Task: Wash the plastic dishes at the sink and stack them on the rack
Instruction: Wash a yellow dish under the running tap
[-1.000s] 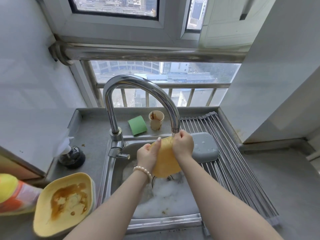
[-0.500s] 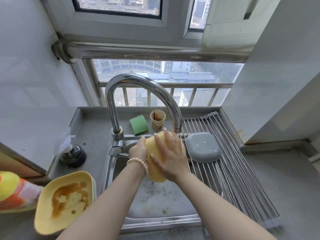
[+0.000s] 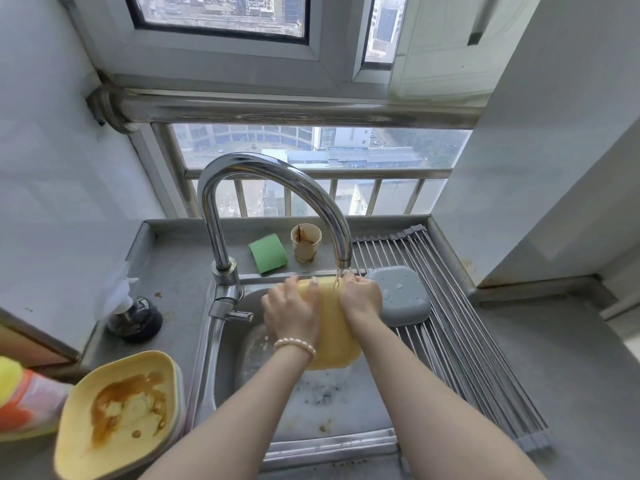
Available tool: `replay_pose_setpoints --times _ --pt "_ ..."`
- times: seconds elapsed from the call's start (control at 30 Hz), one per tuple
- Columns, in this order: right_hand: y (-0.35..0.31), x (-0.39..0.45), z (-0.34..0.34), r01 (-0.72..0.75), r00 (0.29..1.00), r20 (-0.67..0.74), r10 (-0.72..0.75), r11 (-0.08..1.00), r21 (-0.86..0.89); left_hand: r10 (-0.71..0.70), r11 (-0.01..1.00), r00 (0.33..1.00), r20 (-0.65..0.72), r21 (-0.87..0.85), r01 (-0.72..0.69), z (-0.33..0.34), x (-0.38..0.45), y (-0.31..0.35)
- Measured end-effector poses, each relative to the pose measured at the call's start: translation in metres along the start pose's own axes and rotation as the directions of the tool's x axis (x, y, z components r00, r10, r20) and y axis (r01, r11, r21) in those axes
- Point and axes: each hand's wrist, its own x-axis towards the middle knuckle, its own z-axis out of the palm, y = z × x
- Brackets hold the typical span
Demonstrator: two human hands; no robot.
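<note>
since before, right hand (image 3: 360, 299) shifted to the yellow dish's (image 3: 334, 336) right edge; left hand (image 3: 291, 311) grips its left, upright under running faucet (image 3: 277, 188). one grey dish (image 3: 401, 299) on rack (image 3: 460, 344), one dirty yellow dish (image 3: 121, 414) waiting.

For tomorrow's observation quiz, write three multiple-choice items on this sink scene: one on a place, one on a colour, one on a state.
1. Where does the grey dish lie?
A. on the rack
B. in the sink
C. on the windowsill

2. What colour is the dish under the tap?
A. grey
B. yellow
C. green

3. What state is the dish left of the sink in?
A. rinsed clean
B. broken
C. smeared with brown residue

Answers:
1. A: it rests upside down on the rack's bars, right of the basin.
2. B: the left hand and right hand hold a yellow dish in the water stream.
3. C: brown stains cover its inside.
</note>
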Motion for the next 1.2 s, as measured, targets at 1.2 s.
replay_pose_setpoints --times 1.2 --pt "-0.009 -0.007 -0.022 -0.090 0.995 0.061 0.077 0.968 0.234 -0.044 0.761 0.929 0.368 -0.590 0.269 -0.030 0.032 -0.004"
